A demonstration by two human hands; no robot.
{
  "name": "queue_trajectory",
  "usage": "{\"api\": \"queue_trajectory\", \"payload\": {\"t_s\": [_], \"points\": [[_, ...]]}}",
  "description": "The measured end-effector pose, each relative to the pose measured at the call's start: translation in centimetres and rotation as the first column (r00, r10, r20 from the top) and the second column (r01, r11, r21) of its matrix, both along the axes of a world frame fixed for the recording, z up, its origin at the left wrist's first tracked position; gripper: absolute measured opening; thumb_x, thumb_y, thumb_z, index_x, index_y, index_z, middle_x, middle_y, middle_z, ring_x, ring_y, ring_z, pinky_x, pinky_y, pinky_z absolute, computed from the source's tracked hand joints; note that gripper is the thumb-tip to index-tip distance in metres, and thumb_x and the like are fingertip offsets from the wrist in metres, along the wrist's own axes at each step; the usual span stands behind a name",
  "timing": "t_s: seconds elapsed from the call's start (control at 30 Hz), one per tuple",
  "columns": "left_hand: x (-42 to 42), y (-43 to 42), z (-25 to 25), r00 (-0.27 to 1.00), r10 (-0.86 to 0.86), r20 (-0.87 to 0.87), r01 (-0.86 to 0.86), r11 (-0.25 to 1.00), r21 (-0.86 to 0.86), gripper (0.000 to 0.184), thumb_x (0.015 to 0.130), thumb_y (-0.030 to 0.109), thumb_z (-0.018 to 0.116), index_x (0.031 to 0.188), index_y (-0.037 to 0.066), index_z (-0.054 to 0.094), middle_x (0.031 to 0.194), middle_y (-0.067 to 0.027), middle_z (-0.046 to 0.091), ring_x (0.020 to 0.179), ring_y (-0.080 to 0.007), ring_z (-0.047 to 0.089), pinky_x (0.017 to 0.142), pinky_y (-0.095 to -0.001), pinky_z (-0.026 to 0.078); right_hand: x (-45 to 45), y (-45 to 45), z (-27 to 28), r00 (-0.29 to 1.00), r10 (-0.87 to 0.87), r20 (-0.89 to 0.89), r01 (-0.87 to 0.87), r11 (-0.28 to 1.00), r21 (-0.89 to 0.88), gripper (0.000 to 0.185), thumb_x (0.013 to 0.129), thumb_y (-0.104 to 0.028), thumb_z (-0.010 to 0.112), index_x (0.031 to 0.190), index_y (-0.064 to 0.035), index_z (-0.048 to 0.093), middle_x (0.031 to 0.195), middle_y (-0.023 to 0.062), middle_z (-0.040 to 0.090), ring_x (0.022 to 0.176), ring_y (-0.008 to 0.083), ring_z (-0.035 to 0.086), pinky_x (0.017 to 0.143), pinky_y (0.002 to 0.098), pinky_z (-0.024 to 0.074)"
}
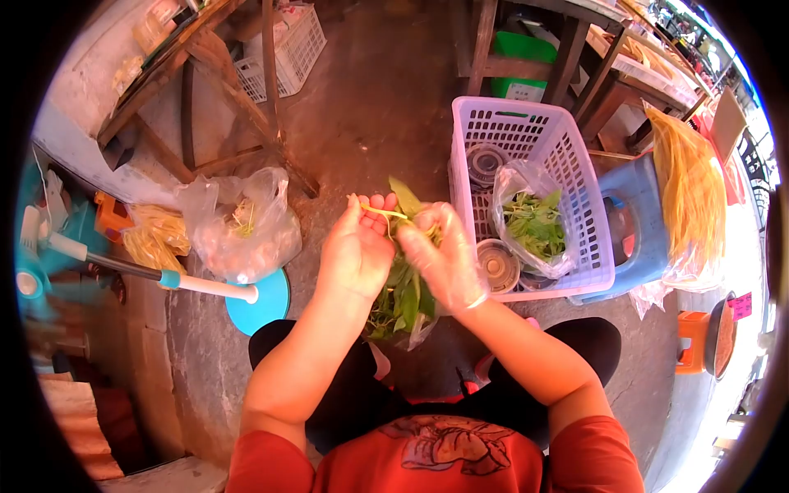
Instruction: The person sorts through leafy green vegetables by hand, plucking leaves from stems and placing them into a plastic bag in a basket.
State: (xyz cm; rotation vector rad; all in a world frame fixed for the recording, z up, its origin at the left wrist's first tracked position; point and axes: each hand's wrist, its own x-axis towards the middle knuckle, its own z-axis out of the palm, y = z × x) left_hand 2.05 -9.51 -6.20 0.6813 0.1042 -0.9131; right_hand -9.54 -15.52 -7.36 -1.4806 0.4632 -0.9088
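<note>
Between my hands is a leafy green stem (385, 213), pale at its cut end, with a broad leaf pointing up. My left hand (359, 251), palm up, has its thumb and curled fingers at the pale end. My right hand (448, 259), in a clear plastic glove, is closed around the leafy part, so some of the stem is hidden. Below the hands, between my knees, lies a pile of leafy greens (403, 304) with clear plastic at its edge.
To the right stands a lilac basket (604, 238) holding a bag of greens (534, 223) and round lidded containers (497, 264). A blue stool (645, 226) is behind it. At left are a plastic bag (246, 238), a teal fan (49, 271) and wooden table legs (271, 90).
</note>
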Motion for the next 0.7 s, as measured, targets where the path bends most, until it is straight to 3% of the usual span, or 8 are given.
{"api": "queue_trajectory", "payload": {"t_s": [0.03, 0.1, 0.17, 0.23, 0.3, 0.43, 0.6, 0.7], "points": [[-0.3, -0.1, 0.2, 1.0, -0.005, 0.004, 0.005, 1.0, -0.021, 0.02, 0.095, 0.024, 0.051, 0.09, 0.005, 0.051, 0.095, -0.0081, 0.055, 0.101, -0.0249, 0.055, 0.094, -0.0386, 0.043, 0.2, 0.2, -0.4, 0.996, -0.019, -0.092, 0.013, 0.998, -0.062, 0.026, 0.082, -0.013, 0.067, 0.095, -0.0032, 0.047, 0.093, 0.0046, 0.05, 0.088, 0.0121, 0.046, 0.082, 0.0274, 0.0402], [-0.7, -0.2, 0.3, 1.0, -0.022, 0.007, 0.022, 0.998, -0.052, 0.02, 0.095, 0.024, 0.051, 0.09, 0.004, 0.051, 0.095, -0.0091, 0.055, 0.099, -0.0247, 0.055, 0.093, -0.0372, 0.044, 1.2, 0.8, -0.9, 0.997, -0.046, 0.061, 0.044, 0.998, 0.036, 0.035, 0.078, -0.011, 0.069, 0.106, -0.0011, 0.05, 0.099, 0.0077, 0.055, 0.094, 0.0156, 0.051, 0.085, 0.0318, 0.0421], [-1.2, -0.4, 0.1, 0.999, -0.045, -0.002, 0.044, 0.996, -0.073, 0.02, 0.095, 0.023, 0.05, 0.091, 0.004, 0.051, 0.094, -0.0089, 0.055, 0.098, -0.0239, 0.055, 0.092, -0.0374, 0.044, 1.2, 0.5, -0.4, 0.992, 0.026, 0.124, -0.029, 0.999, 0.016, 0.03, 0.079, -0.008, 0.067, 0.106, -0.0009, 0.056, 0.097, 0.0092, 0.059, 0.093, 0.0175, 0.056, 0.083, 0.0327, 0.0436], [-1.3, -0.5, -0.9, 0.997, -0.072, 0.04, 0.077, 0.988, -0.132, 0.017, 0.094, 0.021, 0.052, 0.089, 0.004, 0.053, 0.09, -0.0087, 0.056, 0.096, -0.0235, 0.055, 0.089, -0.0371, 0.046, 1.0, 0.3, -0.3, 1.0, -0.016, 0.004, 0.017, 0.997, -0.079, 0.014, 0.081, -0.004, 0.062, 0.095, -0.0032, 0.065, 0.09, 0.0118, 0.062, 0.086, 0.0242, 0.06, 0.079, 0.0326, 0.046], [-1.0, -0.7, -1.5, 0.995, -0.065, 0.074, 0.074, 0.99, -0.117, 0.016, 0.093, 0.02, 0.053, 0.088, 0.005, 0.053, 0.087, -0.0083, 0.056, 0.094, -0.023, 0.056, 0.087, -0.0367, 0.046, 0.9, 0.2, -0.9, 0.998, -0.005, 0.067, 0.012, 0.995, -0.096, 0.015, 0.082, -0.004, 0.06, 0.096, -0.0031, 0.065, 0.09, 0.012, 0.062, 0.085, 0.0251, 0.061, 0.076, 0.0328, 0.0463], [0.0, -0.3, -2.0, 0.993, -0.118, 0.027, 0.118, 0.993, -0.03, 0.011, 0.091, 0.015, 0.055, 0.087, 0.006, 0.054, 0.08, -0.0055, 0.053, 0.078, -0.0196, 0.052, 0.076, -0.0328, 0.046, -0.4, -0.3, -1.0, 0.994, -0.045, -0.097, 0.006, 0.929, -0.37, 0.011, 0.084, -0.004, 0.057, 0.093, -0.0013, 0.064, 0.079, 0.0155, 0.06, 0.074, 0.0324, 0.06, 0.068, 0.0357, 0.0473], [-0.4, 0.1, -2.9, 0.987, -0.12, 0.104, 0.114, 0.992, 0.062, 0.012, 0.093, 0.018, 0.053, 0.085, 0.009, 0.053, 0.078, -0.0027, 0.052, 0.077, -0.0174, 0.05, 0.074, -0.0366, 0.044, -3.0, -1.0, -0.5, 0.881, -0.044, -0.471, -0.205, 0.862, -0.464, 0.013, 0.083, -0.01, 0.052, 0.076, -0.001, 0.058, 0.079, 0.0179, 0.06, 0.075, 0.0339, 0.059, 0.067, 0.0377, 0.0467], [0.5, 0.9, -2.2, 0.979, -0.168, 0.118, 0.168, 0.986, 0.01, 0.016, 0.094, 0.021, 0.051, 0.081, 0.012, 0.051, 0.076, -0.0006, 0.052, 0.074, -0.0152, 0.049, 0.085, -0.0439, 0.045, -2.8, -2.6, -3.7, 0.957, -0.111, -0.269, -0.071, 0.807, -0.587, 0.015, 0.082, -0.011, 0.049, 0.078, -0.0008, 0.06, 0.079, 0.0163, 0.061, 0.075, 0.0325, 0.06, 0.07, 0.0383, 0.0474]]}}
